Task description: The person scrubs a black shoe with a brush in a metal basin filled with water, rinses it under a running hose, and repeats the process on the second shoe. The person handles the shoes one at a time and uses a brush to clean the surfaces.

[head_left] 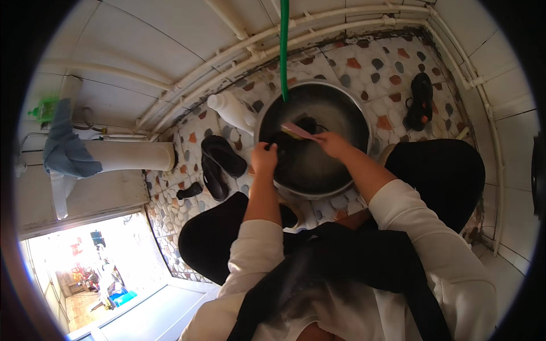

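Note:
A round metal basin [323, 194] stands on the floor before me with cloudy water in it. My right hand [333, 144] grips the handle of a pink scrubbing brush [300, 130]. The brush's pale bristles face down against a dark item [286, 144], perhaps a sandal, in the basin. At the basin's left rim my left hand [264, 157] is closed on the near end of that item. Its outline is hard to make out against the dark basin. A green hose [284, 51] hangs down with its end over the basin's far side.
A white plastic bottle [232, 111] tilts beside the basin. Black slippers [222, 164] lie to the left, a black sandal [420, 102] to the right. Pipes [324, 36] run along the wall. A sink pedestal [132, 156] and a doorway [106, 264] are at left.

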### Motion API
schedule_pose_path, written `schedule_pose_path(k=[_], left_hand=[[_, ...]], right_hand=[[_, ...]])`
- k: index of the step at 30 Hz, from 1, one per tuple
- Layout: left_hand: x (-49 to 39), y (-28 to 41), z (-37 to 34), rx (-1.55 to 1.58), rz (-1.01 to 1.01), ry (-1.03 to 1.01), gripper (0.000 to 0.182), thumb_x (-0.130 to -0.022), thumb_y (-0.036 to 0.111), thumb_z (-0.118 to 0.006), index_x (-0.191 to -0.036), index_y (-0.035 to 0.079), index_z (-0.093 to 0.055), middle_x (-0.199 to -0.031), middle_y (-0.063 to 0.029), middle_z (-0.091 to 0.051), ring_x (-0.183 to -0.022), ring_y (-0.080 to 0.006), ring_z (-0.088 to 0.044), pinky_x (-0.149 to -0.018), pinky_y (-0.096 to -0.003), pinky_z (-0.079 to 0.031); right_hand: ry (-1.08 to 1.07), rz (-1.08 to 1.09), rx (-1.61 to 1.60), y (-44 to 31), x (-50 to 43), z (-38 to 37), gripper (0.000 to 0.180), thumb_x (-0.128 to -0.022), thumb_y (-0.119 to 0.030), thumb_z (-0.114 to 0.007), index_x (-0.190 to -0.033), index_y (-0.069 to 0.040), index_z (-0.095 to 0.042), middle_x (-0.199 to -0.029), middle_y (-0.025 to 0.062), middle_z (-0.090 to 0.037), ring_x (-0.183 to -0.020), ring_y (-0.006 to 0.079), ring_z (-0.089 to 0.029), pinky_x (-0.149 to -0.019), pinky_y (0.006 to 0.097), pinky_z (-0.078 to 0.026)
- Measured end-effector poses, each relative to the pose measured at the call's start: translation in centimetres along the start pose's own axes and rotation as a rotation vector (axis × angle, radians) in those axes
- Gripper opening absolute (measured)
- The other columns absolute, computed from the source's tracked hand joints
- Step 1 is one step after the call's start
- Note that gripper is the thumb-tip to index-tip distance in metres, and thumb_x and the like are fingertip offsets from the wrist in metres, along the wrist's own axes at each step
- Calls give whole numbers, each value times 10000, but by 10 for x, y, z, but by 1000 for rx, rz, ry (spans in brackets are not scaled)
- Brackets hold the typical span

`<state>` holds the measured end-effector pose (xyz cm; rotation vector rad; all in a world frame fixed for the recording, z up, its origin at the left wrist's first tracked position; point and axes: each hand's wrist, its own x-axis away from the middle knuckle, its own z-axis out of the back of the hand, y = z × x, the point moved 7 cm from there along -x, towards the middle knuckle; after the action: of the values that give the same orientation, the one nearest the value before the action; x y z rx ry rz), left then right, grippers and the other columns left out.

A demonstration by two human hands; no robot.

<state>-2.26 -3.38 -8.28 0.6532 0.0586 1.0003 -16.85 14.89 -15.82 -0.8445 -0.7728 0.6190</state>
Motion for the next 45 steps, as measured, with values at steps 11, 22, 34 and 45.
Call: schedule_pose_path(k=[11,22,34,45], left_hand=[[10,11,5,-76,-9,-37,320,-777,250,-639,-1010,33,-612,-1038,-154,-603,-955,-343,-569,-800,-419,-456],[8,33,-73,703,203,-466,300,-850,234,-580,-1040,3,-568,-857,-130,-617,-683,-235,-636,-520,-317,-497],[70,43,-148,1368,1134,-291,186,-909,158,-462,-1071,91,-525,-832,-44,-533,-641,-127,-538,-406,-200,-311],[20,59,-89,1470,774,-191,194,-921,234,-474,-911,47,-527,-563,-51,-472,-391,-118,-342,-363,-255,-263]], right_hand=[[130,-298,469,10,18,23,333,-847,-194,-477,-1164,-149,-569,-1097,140,-590,-996,333,-560,-842,416,-452],[-46,-7,523,-160,78,79,340,-817,-123,-510,-1149,-68,-559,-1040,186,-599,-959,341,-568,-819,394,-450],[-165,-56,987,-125,79,75,349,-847,-112,-490,-1190,-127,-548,-968,152,-625,-856,326,-595,-723,405,-475],[155,51,634,-32,-24,89,302,-879,-161,-427,-1126,-67,-572,-996,196,-608,-946,369,-562,-804,420,-451]])
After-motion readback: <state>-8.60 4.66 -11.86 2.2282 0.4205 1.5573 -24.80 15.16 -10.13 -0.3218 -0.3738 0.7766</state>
